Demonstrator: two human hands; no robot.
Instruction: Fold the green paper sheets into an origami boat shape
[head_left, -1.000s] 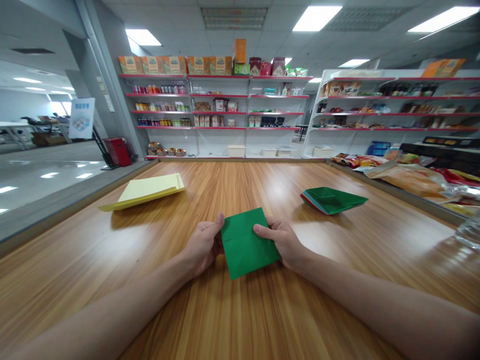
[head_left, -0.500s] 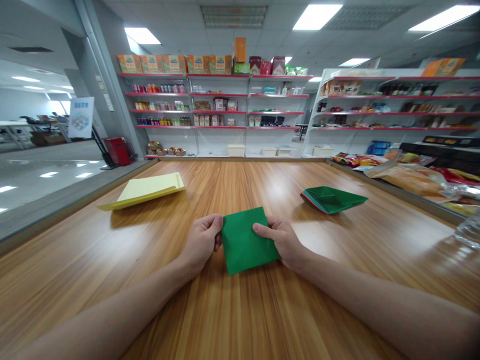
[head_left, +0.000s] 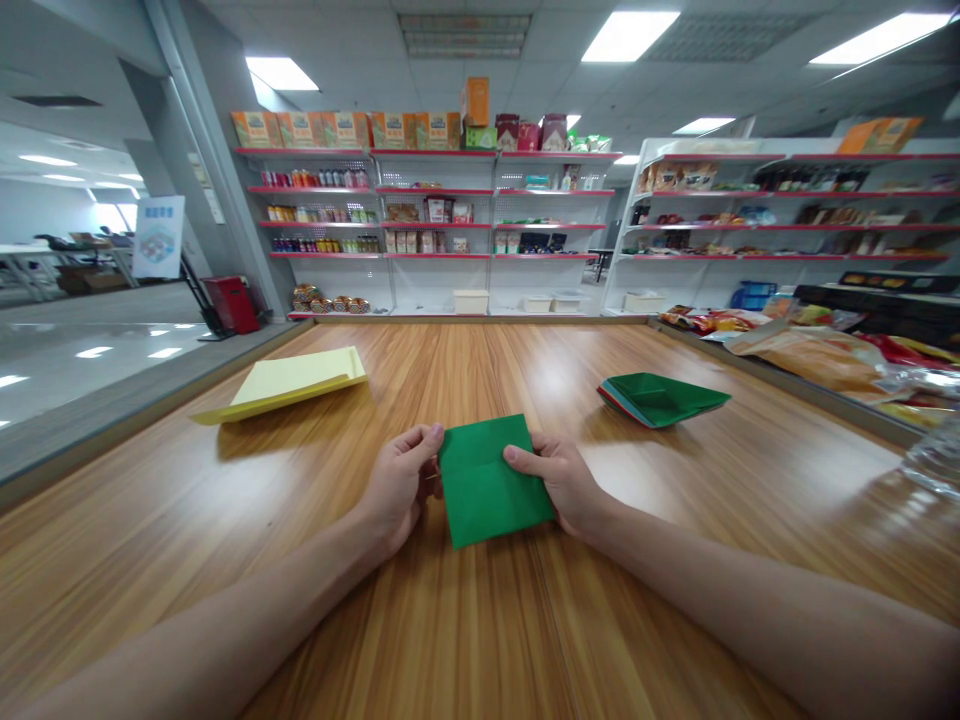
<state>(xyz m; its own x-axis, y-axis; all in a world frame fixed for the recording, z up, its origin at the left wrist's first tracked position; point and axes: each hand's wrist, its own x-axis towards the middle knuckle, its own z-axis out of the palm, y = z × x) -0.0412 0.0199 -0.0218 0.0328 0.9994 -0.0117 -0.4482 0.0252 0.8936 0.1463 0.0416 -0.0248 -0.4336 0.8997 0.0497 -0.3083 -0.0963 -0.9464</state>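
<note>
A folded green paper square (head_left: 487, 485) lies on the wooden table (head_left: 450, 620) in front of me. My left hand (head_left: 401, 480) pinches its left edge with thumb and fingers curled. My right hand (head_left: 562, 480) grips the right edge, index finger laid on top of the paper. A faint crease runs across the sheet.
A yellow paper pad (head_left: 289, 380) lies at the far left of the table. A stack of green folded paper (head_left: 660, 398) sits at the right. Snack bags (head_left: 817, 355) crowd the counter on the right. Store shelves (head_left: 435, 220) stand behind.
My left thumb has come down from the paper's top corner onto its left edge. The paper has shifted slightly; both hands stay on it.
</note>
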